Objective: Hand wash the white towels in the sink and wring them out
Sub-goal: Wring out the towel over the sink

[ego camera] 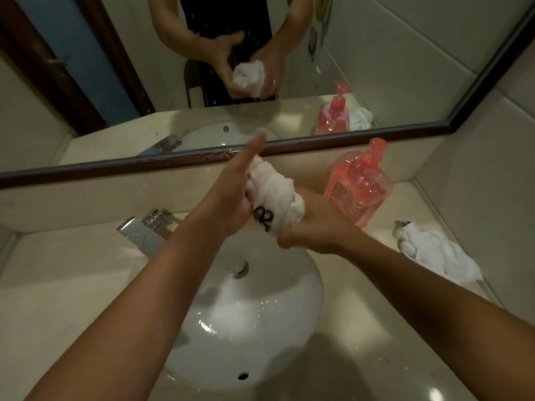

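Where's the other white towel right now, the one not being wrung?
The second towel lies crumpled on the countertop at the right, beside the sink and just right of the pink soap bottle.

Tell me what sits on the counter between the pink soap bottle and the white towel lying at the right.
Nothing: in the head view, only bare counter separates the soap bottle from the crumpled towel.

walls: pale glossy tiles point(474, 175) | dark-framed wall mirror point(376, 68) | beige stone surface point(72, 299) | light: dim, warm
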The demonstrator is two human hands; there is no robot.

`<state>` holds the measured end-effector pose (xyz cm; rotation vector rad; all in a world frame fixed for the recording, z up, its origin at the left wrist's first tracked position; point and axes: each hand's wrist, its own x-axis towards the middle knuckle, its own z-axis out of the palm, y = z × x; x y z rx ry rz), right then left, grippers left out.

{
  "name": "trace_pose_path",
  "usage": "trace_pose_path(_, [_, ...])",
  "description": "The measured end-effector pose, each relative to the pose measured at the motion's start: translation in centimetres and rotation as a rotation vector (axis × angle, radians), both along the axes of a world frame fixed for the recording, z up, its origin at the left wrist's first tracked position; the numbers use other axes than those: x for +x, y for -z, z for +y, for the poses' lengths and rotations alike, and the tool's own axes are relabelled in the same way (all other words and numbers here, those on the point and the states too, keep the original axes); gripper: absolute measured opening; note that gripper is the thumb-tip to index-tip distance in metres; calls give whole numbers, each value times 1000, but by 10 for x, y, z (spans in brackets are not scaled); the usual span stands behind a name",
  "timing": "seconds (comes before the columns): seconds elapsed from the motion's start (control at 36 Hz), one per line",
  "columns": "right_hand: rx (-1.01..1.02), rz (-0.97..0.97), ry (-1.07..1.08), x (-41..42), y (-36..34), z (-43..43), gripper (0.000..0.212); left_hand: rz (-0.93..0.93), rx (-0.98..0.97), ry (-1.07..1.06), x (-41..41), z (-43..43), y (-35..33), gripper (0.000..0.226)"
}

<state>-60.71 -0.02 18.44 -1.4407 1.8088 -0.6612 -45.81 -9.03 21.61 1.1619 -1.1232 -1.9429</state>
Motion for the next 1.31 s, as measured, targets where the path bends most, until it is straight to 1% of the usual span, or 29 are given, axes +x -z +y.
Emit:
trace_pose_path(0.03, [30, -235, 37, -2, -9, 3, 54, 45, -18, 19, 7, 0, -3, 83])
trace_pose_path(0.06, [59, -491, 73, -2, -17, 7, 49, 96, -23, 9, 13, 0, -2, 76])
trace_pose_path(0.08, [103, -749, 90, -1, -23, 11, 48, 162, -22, -8, 17, 2, 0, 79])
trace_pose_path(0.11, [160, -978, 86, 0, -25, 14, 50, 238, -8, -27, 18, 4, 6, 90])
trace_pose_path(0.14, [218, -1179, 54, 3, -27, 18, 55, 323, 9, -42, 17, 5, 12, 106])
trace_pose_path(0.17, [271, -1354, -4, 6, -25, 20, 60, 421, 21, -34, 14, 4, 19, 117])
trace_pose_path(0.19, [317, -1504, -70, 11, -24, 22, 65, 526, 20, 6, 10, 4, 22, 120])
trace_pose_path(0.22, [359, -1618, -130, 16, -23, 23, 68, 616, 20, 66, 6, 3, 25, 120])
trace_pose_path(0.28, [420, -1747, -226, 26, -17, 25, 67, 718, 6, 190, 0, 1, 25, 117])
trace_pose_path(0.33, [438, -1819, -285, 32, -12, 26, 61, 782, -25, 287, -3, -2, 25, 103])
trace_pose_path(0.36, [437, -1838, -300, 34, -11, 27, 60, 771, -31, 305, -3, -5, 22, 89])
trace_pose_path(0.42, [428, -1832, -304, 34, -11, 28, 60, 729, -34, 332, 0, -11, 15, 56])
trace_pose_path(0.44, [419, -1813, -300, 32, -12, 29, 59, 698, -46, 354, 1, -14, 11, 46])
trace_pose_path(0.53, [427, -1752, -295, 24, -21, 33, 57, 585, -81, 370, 4, -19, -2, 44])
trace_pose_path(0.61, [499, -1718, -320, 11, -35, 35, 67, 547, -93, 372, 8, -16, -12, 45])
trace_pose_path(0.67, [516, -1589, -352, 3, -48, 37, 73, 561, -68, 367, 10, -11, -19, 46])
trace_pose_path(0.69, [512, -1499, -355, 1, -54, 37, 72, 564, -55, 364, 12, -9, -23, 42])
trace_pose_path(0.75, [504, -1319, -319, -2, -68, 36, 72, 523, -37, 344, 14, -4, -31, 19])
trace_pose_path(0.81, [501, -1111, -288, -1, -81, 32, 69, 455, -17, 316, 16, 0, -35, 5])
trace_pose_path(0.83, [502, -1001, -281, 2, -85, 30, 63, 425, -9, 306, 17, 2, -36, 4])
trace_pose_path(0.86, [506, -906, -270, 5, -86, 28, 57, 386, -24, 297, 18, 3, -35, 12])
trace_pose_path(0.92, [506, -762, -235, 11, -83, 26, 53, 280, -122, 294, 19, 3, -31, 21])
trace_pose_path(0.97, [470, -641, -192, 17, -74, 24, 51, 181, -235, 279, 18, 2, -25, 18])
trace_pose_path(1.03, [417, -545, -119, 23, -63, 21, 45, 103, -293, 243, 16, -1, -16, 17])
trace_pose_path(1.08, [371, -481, -40, 27, -53, 16, 41, 43, -341, 183, 12, -5, -5, 14])
trace_pose_path(1.17, [329, -422, 20, 31, -38, 6, 38, -22, -380, 80, 4, -13, 14, 10])
trace_pose_path(1.25, [307, -382, 80, 28, -20, -5, 36, -127, -448, 3, -5, -22, 33, 22])
trace_pose_path(1.31, [294, -363, 104, 26, -8, -11, 35, -185, -481, -29, -11, -27, 42, 23])
